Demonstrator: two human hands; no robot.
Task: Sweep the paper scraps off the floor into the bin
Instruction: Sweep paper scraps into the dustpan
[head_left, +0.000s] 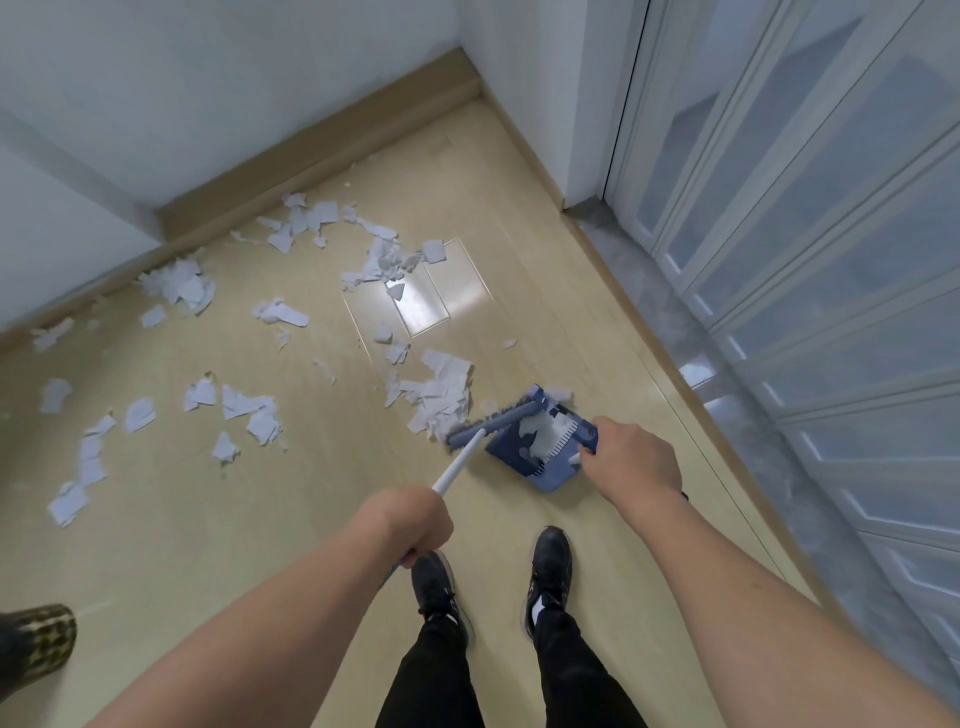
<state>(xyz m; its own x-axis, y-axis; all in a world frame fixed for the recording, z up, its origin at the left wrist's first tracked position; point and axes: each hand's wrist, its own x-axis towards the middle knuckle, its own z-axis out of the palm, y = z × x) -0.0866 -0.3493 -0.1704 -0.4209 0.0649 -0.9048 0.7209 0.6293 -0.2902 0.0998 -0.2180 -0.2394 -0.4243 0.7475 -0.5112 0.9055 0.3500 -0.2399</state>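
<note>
the job looks barely begun — most of the paper scraps (234, 410) are still spread over the floor (291, 519), in clumps along the skirting board (311, 161), across the middle, and out toward the far left, all well beyond the fingers of either hand.

the left hand (413, 522) has its fingers clenched round the white broom handle (460, 465), and the blue broom head (493, 418) sits ahead of those fingers, pressed against a heap of scraps (441, 395) right at the mouth of the dustpan (540, 447). the right hand (631, 457) holds the dustpan by its upright handle; the fingers are curled down over it, though the grip itself is hidden behind the back of the hand.

the dustpan lies just in front of the right fingers, tilted with its open edge toward the broom. inside it — a small batch of white scraps, a fraction of what lies on the floor. no bin shows anywhere in view, so nothing can be judged as emptied into it yet.

left to do, by my reading: draw in the nearest heap, then gather the scattered clumps, then carry the pan to the bin.
</note>
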